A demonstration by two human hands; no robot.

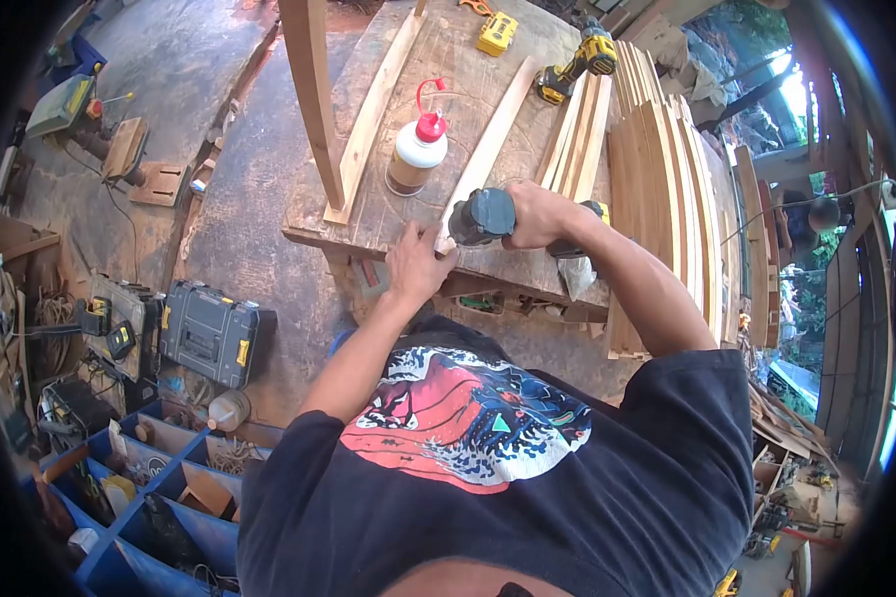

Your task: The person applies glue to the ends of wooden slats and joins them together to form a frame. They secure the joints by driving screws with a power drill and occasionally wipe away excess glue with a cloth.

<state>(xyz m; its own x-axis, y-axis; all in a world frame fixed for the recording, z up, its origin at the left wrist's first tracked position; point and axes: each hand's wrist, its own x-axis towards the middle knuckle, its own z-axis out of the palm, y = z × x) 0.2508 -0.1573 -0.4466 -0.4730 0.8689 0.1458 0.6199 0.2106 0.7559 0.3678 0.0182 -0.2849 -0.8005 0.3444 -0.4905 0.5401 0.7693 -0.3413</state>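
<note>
At the near edge of the workbench (368, 224), my left hand (415, 264) has its fingers closed around the near end of a narrow wooden strip (493, 139). My right hand (543, 214) grips a dark power tool (490, 212), apparently a nail gun, with a round end cap facing up. It is held over the strip's end, just right of my left fingers. Its lower tip is hidden, so contact with the wood cannot be seen. A glue bottle (417, 159) with a red cap stands upright left of the strip.
A cordless drill (579, 62) and yellow case (497, 34) lie farther back. Stacked wooden strips (667, 189) fill the right side. An upright wooden piece (312, 95) rises at left. A toolbox (209, 333) and blue divided bin (169, 473) are at lower left.
</note>
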